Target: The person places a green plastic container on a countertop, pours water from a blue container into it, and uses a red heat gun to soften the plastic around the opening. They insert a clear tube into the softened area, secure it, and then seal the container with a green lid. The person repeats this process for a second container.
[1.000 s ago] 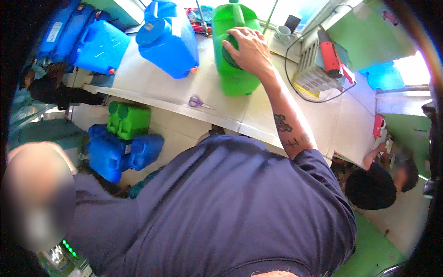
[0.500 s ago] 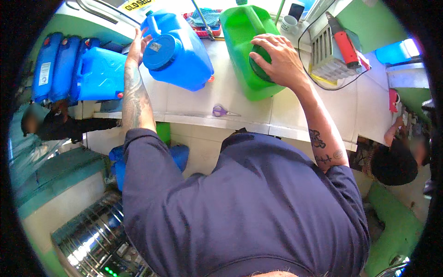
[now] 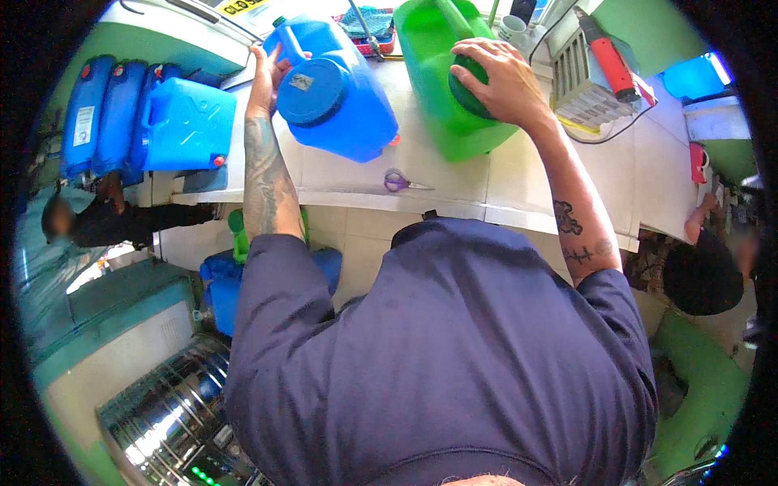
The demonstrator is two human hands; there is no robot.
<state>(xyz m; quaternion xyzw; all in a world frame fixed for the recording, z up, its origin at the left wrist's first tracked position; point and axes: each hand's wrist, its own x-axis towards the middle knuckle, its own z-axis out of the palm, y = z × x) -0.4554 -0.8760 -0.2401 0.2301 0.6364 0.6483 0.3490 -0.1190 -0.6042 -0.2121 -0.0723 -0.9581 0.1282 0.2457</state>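
A blue plastic jug [image 3: 356,97] with a wide blue screw cap [image 3: 314,91] stands on the white tiled counter [image 3: 324,166]. My left hand [image 3: 269,77] rests against its left side beside the handle, fingers extended and partly hidden by the jug. To its right is a green jug [image 3: 429,81] of similar shape. On that jug's dark green screw cap [image 3: 466,91] my right hand [image 3: 504,77] is closed, fingers curved over the top and thumb at the near side. Purple-handled scissors [image 3: 397,181] lie near the counter's front edge, between the jugs and me.
Several blue jugs [image 3: 190,121] stand at the left. A red-and-black tool [image 3: 608,61] lies on a grey slatted box [image 3: 575,81] at the right, with a black cable beside it. Behind are a red basket [image 3: 385,42] and a white mug [image 3: 511,29]. People are at both sides.
The view has shifted a little. Against the scissors, the blue jug has slid slightly right and toward me, my left hand moving along with it. My right hand stays on the green cap.
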